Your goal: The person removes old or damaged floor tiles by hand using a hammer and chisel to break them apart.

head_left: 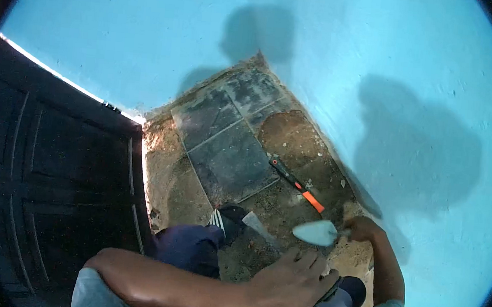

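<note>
My right hand (362,229) is closed around the handle of a pointed trowel (316,233), whose pale blade points left over the bare ground. My left hand (296,278) reaches across my body and lies over my right knee, its fingers stretched out and slightly apart. Ahead of the trowel, a black-and-orange handled tool (297,184) rests on the dirt, its orange end toward me. A pale flat strip (260,226) lies on the ground between my dark striped shoe (227,222) and the trowel.
Dark floor tiles (228,155) cover the corner's left part, beside rough brown earth (291,137). Light blue walls (337,50) meet at the corner behind them. A dark panelled door (74,173) stands at the left. Shadows fall on the walls.
</note>
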Tool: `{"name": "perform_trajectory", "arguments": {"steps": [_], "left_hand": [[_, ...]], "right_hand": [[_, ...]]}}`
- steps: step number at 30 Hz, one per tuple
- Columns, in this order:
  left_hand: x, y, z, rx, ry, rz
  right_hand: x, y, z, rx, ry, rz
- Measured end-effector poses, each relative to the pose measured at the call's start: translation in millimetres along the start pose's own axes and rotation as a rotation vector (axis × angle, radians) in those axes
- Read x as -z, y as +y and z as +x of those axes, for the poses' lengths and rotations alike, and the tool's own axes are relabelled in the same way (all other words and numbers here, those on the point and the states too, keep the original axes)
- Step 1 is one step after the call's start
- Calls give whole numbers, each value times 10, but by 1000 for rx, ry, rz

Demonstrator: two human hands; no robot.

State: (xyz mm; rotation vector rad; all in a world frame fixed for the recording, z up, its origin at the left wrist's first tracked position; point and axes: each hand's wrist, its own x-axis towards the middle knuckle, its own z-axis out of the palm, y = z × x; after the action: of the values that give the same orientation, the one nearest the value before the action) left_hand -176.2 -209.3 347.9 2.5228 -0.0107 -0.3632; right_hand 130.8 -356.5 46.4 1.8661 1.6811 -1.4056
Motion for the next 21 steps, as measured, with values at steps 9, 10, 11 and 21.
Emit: {"name": "perform_trajectory", "arguments": {"steps": [9, 10, 11, 21], "left_hand": [[-336, -335, 1245, -149, -136, 65], [-341, -397, 1366, -122, -211, 79], [-366, -483, 1458, -127, -182, 108], [-658, -1399, 2232, -18, -71, 14]], "right_hand": [[-1031, 45, -370, -319, -141, -239], [-963, -53, -385, -290, -74, -317], [-734, -208, -451, -322, 58, -102], [-749, -889, 1862, 176, 909, 402]]}}
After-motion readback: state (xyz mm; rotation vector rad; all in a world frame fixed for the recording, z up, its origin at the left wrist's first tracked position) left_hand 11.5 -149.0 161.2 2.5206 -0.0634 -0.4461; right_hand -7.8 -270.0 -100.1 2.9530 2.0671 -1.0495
